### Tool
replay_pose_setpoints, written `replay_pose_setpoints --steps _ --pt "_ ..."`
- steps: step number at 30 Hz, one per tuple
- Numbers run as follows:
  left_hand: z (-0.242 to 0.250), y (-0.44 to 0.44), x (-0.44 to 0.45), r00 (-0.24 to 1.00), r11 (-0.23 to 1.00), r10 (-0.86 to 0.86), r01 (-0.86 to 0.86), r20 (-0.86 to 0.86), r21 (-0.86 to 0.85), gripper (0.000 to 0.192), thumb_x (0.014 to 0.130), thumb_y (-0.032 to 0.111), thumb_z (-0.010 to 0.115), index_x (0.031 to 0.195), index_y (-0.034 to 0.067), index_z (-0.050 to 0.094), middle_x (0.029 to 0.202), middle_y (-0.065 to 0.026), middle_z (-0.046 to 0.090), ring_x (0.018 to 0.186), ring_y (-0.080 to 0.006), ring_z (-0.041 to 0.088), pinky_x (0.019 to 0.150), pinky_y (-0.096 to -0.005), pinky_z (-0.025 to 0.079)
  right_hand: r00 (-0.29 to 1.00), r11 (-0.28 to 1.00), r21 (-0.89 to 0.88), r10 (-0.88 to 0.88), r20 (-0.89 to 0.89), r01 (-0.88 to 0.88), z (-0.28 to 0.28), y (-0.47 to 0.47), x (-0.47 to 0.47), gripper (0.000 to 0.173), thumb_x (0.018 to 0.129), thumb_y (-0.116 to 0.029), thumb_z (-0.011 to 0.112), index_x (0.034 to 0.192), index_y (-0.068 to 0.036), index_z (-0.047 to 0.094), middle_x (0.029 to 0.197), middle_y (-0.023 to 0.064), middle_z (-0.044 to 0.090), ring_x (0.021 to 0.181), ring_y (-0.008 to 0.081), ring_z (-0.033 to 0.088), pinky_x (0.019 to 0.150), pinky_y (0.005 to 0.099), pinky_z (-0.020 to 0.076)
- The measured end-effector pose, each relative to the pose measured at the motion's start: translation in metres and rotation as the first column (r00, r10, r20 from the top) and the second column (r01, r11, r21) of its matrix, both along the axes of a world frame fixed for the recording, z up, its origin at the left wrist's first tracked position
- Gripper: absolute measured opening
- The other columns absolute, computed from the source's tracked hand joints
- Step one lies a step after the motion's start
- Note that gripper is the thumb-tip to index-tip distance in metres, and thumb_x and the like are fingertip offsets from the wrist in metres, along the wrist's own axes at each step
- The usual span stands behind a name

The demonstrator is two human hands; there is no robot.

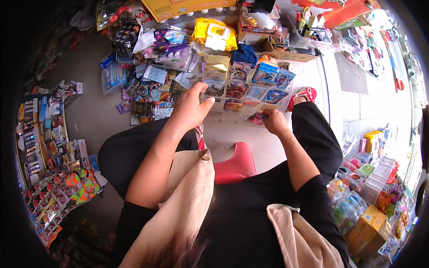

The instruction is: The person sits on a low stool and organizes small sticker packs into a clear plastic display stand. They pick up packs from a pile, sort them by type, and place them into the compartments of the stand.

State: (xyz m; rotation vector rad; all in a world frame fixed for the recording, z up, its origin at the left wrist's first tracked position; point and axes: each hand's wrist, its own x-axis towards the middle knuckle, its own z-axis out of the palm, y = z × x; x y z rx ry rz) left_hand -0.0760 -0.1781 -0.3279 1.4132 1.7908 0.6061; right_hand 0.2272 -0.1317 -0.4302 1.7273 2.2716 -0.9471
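A clear plastic tiered display rack (246, 82) stands on the floor before me, its compartments filled with colourful card packets. My left hand (191, 109) is at the rack's left edge, thumb and index finger apart. Whether it grips that edge is not plain, since its other fingers are hidden. My right hand (276, 121) pinches a dark, colourful card packet (256, 118) in front of the rack's lowest tier. Blue packets (264, 73) stick up in the top tier at the right, and yellowish packets (217, 67) at the left.
Loose packets (156, 75) lie heaped left of the rack. Behind it are a yellow wipes pack (215, 33) and a cardboard box (291, 54). A red plastic stool (236, 165) is between my legs. Shelved goods (40, 134) line the left; a carton (367, 231) and bagged goods stand at right.
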Motion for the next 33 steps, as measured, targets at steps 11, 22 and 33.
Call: replay_pose_setpoints --steps 11,22,33 --pt "0.145 -0.046 -0.097 0.919 0.628 0.356 -0.369 0.169 0.685 0.030 0.096 0.010 0.056 0.123 -0.003 0.056 0.124 -0.0147 0.061 0.120 -0.0208 0.055 0.106 -0.0317 0.037 0.985 1.000 0.025 -0.013 -0.175 0.018 -0.018 -0.017 -0.031 0.021 0.082 -0.013 0.059 0.099 -0.009 0.069 0.092 0.0201 0.068 0.088 0.0389 0.064 0.080 0.0452 0.0517" --pt "-0.029 -0.166 -0.235 0.509 0.439 0.760 -0.861 0.405 0.258 0.021 0.091 0.006 0.062 0.110 -0.001 0.060 0.102 -0.0090 0.066 0.097 -0.0148 0.061 0.090 -0.0272 0.046 0.988 0.964 0.238 0.138 -0.066 -0.119 -0.083 -0.032 -0.073 0.023 0.082 -0.012 0.057 0.104 -0.008 0.061 0.103 0.0168 0.065 0.094 0.0379 0.062 0.078 0.0472 0.0509" --pt "-0.289 -0.145 -0.213 0.288 0.301 0.949 -0.949 -0.131 0.091 0.044 0.078 0.030 0.078 0.102 -0.004 0.064 0.085 -0.0143 0.069 0.082 -0.0271 0.067 0.074 -0.0385 0.052 0.982 0.999 0.000 -0.033 -0.184 0.034 -0.058 -0.041 -0.028 0.010 0.082 -0.011 0.066 0.080 -0.002 0.066 0.074 0.0141 0.067 0.066 0.0275 0.066 0.064 0.0352 0.0519"
